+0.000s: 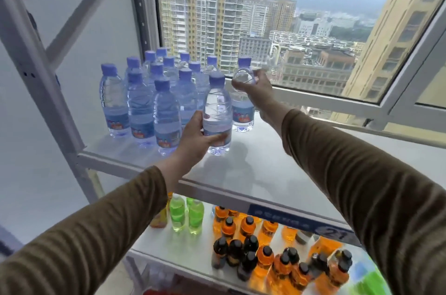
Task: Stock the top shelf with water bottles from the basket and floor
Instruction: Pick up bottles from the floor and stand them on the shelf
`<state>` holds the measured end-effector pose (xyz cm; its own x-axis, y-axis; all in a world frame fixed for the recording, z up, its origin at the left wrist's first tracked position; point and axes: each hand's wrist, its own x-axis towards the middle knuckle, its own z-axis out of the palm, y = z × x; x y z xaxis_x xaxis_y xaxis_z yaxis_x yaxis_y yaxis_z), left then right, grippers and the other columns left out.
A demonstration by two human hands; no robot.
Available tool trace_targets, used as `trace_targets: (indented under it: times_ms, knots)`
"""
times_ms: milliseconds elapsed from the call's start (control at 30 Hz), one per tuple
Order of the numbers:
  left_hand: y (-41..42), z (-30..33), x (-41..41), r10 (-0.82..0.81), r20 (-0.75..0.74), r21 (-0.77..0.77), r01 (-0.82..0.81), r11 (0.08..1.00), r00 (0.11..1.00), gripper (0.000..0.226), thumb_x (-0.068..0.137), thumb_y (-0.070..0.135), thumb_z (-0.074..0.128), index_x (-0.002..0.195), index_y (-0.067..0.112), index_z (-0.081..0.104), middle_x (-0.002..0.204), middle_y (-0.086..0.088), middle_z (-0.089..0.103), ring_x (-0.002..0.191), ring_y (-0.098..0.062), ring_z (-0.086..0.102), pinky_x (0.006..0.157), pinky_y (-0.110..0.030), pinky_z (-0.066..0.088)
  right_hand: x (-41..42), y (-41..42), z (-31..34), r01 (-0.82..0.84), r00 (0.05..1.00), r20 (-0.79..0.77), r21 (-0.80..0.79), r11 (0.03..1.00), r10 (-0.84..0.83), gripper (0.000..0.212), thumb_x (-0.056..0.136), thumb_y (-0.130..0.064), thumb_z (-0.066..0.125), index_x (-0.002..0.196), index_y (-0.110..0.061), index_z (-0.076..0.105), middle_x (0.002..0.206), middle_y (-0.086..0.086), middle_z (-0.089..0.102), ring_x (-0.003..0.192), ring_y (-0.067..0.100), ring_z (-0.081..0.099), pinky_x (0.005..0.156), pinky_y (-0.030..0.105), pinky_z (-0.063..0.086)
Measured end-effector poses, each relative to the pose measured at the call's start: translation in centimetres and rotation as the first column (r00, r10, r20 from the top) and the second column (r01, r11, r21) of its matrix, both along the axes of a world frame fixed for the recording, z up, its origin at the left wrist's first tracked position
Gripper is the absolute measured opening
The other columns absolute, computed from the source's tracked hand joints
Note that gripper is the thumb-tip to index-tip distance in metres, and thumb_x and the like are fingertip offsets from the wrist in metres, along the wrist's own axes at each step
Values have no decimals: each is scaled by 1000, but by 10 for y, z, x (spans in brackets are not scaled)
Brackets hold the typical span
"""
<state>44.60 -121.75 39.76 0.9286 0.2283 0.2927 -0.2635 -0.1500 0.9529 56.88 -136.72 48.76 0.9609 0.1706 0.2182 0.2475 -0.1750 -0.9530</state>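
A water bottle point(217, 113) with a purple cap stands upright on the top shelf point(265, 169), near its front edge and just right of the cluster of stocked bottles point(149, 96); the left hand point(196, 137) has its grip wrapped around the lower half, fingers across the label and thumb at the near side. Behind it, a second water bottle point(243, 99) stands upright further back on the same shelf, and the right hand point(255, 89) closes its grip around the shoulder just below the cap, fingers curled over the clear plastic. Whether either base rests fully on the shelf cannot be told. The cluster fills the left back part of the shelf in rows, all caps up. Both arms wear brown ribbed sleeves point(362, 174). On the lower shelf point(193, 253) stand green drinks point(187, 217) and orange drinks point(265, 234) with black caps. Beyond the shelving, a window point(313, 29) looks out on tall buildings.
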Motion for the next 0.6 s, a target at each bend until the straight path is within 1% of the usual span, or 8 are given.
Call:
trace_targets:
  times_ms: [33, 100, 133, 167, 267, 367, 500, 600]
  knots:
    - [-5, -1, 8, 23, -1, -9, -23, 1000, 1000, 47, 74, 3, 85, 103, 23, 54, 104, 4, 71, 89, -5, 69, 77, -20, 55, 13, 0, -2, -21, 1000, -12, -1, 1000, 21, 69, 84, -31, 88, 137, -14, 47, 129, 10, 66, 112, 29, 67, 96, 42, 56]
    - [-13, -1, 25, 67, -11, -16, -68, 998, 998, 49, 74, 3, 85, 108, 20, 55, 104, 4, 71, 86, -1, 69, 76, -17, 55, 32, 0, -4, -75, 997, -25, -1, 997, 75, 61, 88, -25, 84, 133, -14, 45, 118, 6, 64, 103, 22, 66, 86, 34, 53]
    - [-16, -1, 33, 86, -18, -14, -86, 996, 996, 51, 74, 5, 86, 113, 18, 56, 106, 3, 71, 89, -3, 69, 76, -18, 55, 40, 1, -4, -91, 995, -28, -11, 996, 91, 59, 90, -22, 82, 133, -12, 43, 115, 3, 61, 97, 17, 62, 83, 31, 49]
    - [-19, -1, 41, 102, -24, -15, -102, 995, 995, 53, 74, 7, 87, 116, 17, 56, 108, 2, 72, 91, -6, 69, 77, -19, 55, 48, 3, -6, -106, 994, -34, -17, 994, 105, 60, 91, -20, 81, 136, -10, 42, 117, 3, 58, 97, 16, 59, 85, 30, 45]
    - [-22, -2, 66, 165, -34, 23, -164, 986, 986, 51, 73, 9, 88, 113, 17, 58, 106, 2, 71, 89, -7, 67, 72, -14, 53, 72, 13, -12, -127, 991, -56, -32, 991, 125, 64, 91, -19, 81, 140, -7, 43, 121, 7, 59, 104, 22, 60, 88, 35, 47]
    - [-23, -5, 87, 222, -36, 51, -220, 974, 974, 53, 71, 12, 90, 114, 15, 59, 109, -1, 71, 94, -14, 67, 70, -14, 52, 93, 21, -17, -146, 987, -73, -22, 989, 144, 58, 92, -17, 78, 138, -7, 44, 116, 7, 61, 99, 21, 61, 90, 37, 49]
    - [-25, -5, 105, 245, -56, 60, -242, 968, 968, 51, 75, 11, 88, 114, 19, 56, 104, 6, 69, 90, -8, 64, 64, -9, 49, 116, 25, -20, -161, 984, -79, -15, 987, 159, 53, 90, -15, 80, 130, -9, 46, 106, 4, 63, 96, 20, 61, 88, 36, 49]
    - [-24, -6, 114, 251, -75, 33, -250, 968, 965, 55, 76, 10, 86, 121, 16, 55, 110, 4, 68, 94, -8, 64, 62, -6, 48, 128, 28, -23, -179, 981, -87, -35, 983, 175, 50, 89, -16, 82, 124, -14, 46, 99, -4, 62, 91, 15, 61, 86, 34, 51]
